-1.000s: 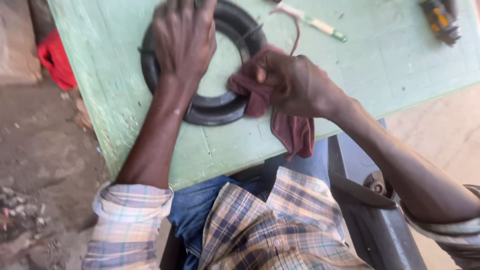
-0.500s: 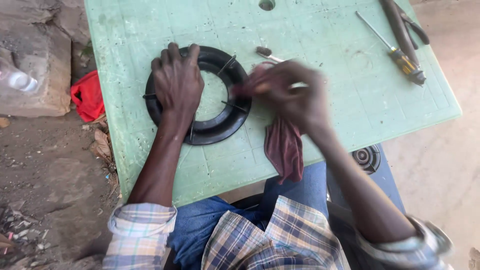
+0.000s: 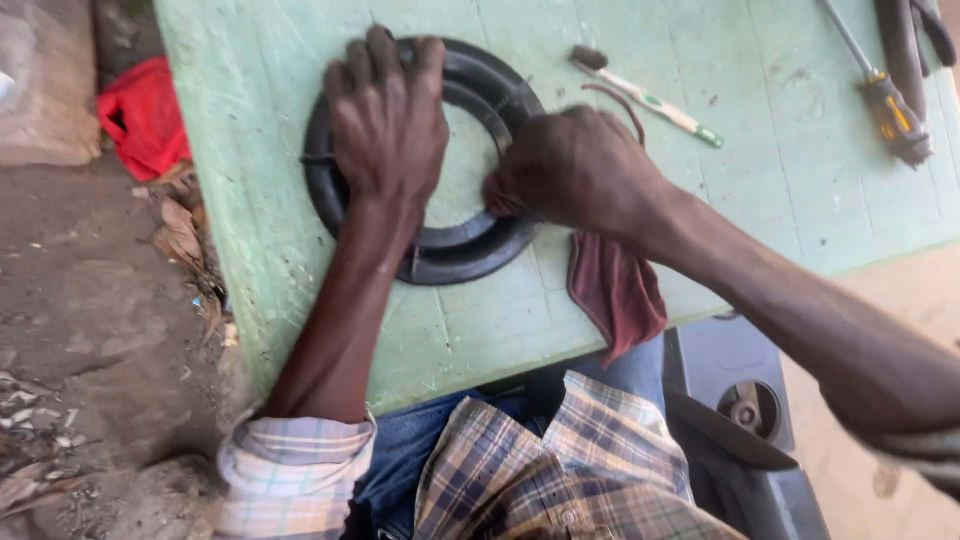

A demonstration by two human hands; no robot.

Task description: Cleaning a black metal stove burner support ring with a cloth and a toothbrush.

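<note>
**Wiping of the ring: cleaning pass in hand**

The black, flat, ring-shaped part, which looks to be rubber or dark metal with concentric ridges, is laid flat on the pale green work table, towards its left half and near the front edge. The ring is steadied by the left hand, which is spread palm-down over its upper left arc; nothing is clasped, the fingers being pressed flat against the surface. The dark red cloth is gripped by the right hand, which is clenched around one bunched end and pressed against the right inner edge of the ring. The loose end of the cloth is draped over the front edge of the table.

The step in hand is judged to be the wiping of the ring's right inner rim (the hand is slightly blurred, so a rubbing stroke is likely).

For the next move, firm downward pressure from the left hand is called for, so that the ring is not dragged by the cloth. The unwiped arcs could be reached either by working the cloth around or by turning the ring beneath the flat hand.

A small brush with a white and green handle is laid just beyond the right hand. A screwdriver with a yellow and black handle is laid well apart, at the far right.
</note>
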